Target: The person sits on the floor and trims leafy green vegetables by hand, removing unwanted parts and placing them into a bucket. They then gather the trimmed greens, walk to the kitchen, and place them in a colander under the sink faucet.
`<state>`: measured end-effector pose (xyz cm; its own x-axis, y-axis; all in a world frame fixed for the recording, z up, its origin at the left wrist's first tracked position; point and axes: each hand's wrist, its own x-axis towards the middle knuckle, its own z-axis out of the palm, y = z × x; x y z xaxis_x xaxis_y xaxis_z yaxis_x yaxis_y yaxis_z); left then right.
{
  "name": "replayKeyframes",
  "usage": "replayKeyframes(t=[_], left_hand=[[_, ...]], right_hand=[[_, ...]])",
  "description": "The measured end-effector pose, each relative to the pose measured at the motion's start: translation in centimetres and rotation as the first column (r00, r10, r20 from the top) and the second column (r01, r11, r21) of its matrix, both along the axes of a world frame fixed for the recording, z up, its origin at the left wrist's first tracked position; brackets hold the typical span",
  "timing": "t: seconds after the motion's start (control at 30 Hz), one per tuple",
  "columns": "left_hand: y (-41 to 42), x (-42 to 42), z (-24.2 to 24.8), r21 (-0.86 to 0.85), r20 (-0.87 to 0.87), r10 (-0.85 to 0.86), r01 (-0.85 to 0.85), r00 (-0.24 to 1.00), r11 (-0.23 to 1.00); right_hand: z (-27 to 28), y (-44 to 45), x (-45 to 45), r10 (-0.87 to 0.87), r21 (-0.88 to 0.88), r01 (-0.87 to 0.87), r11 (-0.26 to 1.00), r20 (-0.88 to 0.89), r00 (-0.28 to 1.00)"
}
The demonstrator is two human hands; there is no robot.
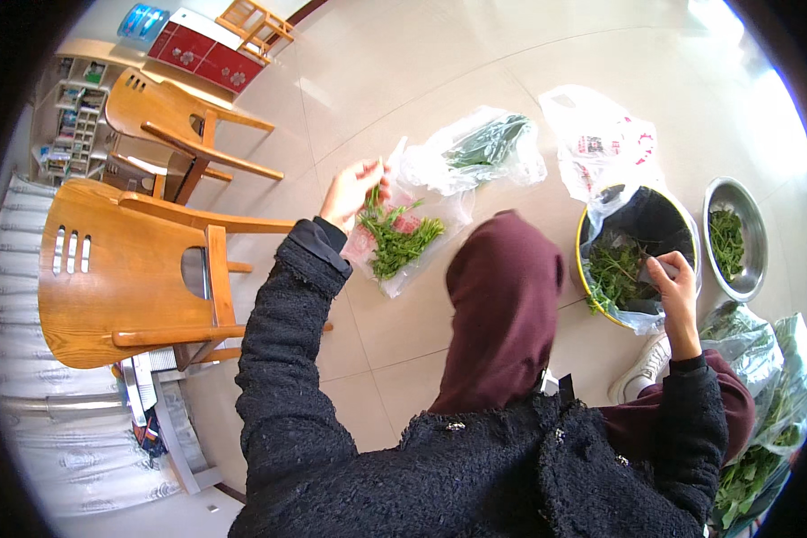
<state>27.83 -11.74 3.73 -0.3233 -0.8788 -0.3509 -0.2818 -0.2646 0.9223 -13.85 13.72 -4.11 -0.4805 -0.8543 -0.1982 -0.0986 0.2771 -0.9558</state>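
My left hand (355,194) pinches a few leafy green stems. Below it lies a heap of leafy greens (407,247) on a thin plastic bag (456,208) with red print. Over the yellow-rimmed bin (580,269), my right hand (678,289) grips a flat grey object (647,271), possibly a blade; its shape is partly hidden by the fingers. Inside the bin, which has a plastic liner, lie loose green scraps (612,272). An oval metal basin (753,252) right of the bin holds more greens (726,243).
Beyond the heap lies a clear bag of long green vegetables (491,144). A white printed bag (595,138) drapes near the bin. Bags of leafy greens (773,403) sit at the right. Wooden chairs (128,276) stand at the left, and a red-fronted cabinet (205,54) farther back.
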Motion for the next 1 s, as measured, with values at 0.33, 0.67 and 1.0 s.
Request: replayKeyframes(t=[0.33, 0.67, 1.0], left_hand=[[-2.7, 9.6, -22.8, 0.071, 0.469, 0.010, -0.049, 0.883, 0.996], [-1.6, 4.6, -29.1, -0.401, 0.756, 0.225, 0.162, 0.615, 0.902], [3.7, -3.3, -8.4, -0.170, 0.459, -0.295, 0.409, 0.838, 0.896]], right_hand=[[-0.8, -0.8, 0.2, -0.039, 0.081, 0.042, 0.996, -0.041, 0.998], [1.1, -1.5, 1.6, -0.039, 0.132, 0.045, 0.990, -0.049, 0.998], [4.4, -0.8, 1.3, -0.078, 0.006, 0.080, 0.997, -0.148, 0.986]])
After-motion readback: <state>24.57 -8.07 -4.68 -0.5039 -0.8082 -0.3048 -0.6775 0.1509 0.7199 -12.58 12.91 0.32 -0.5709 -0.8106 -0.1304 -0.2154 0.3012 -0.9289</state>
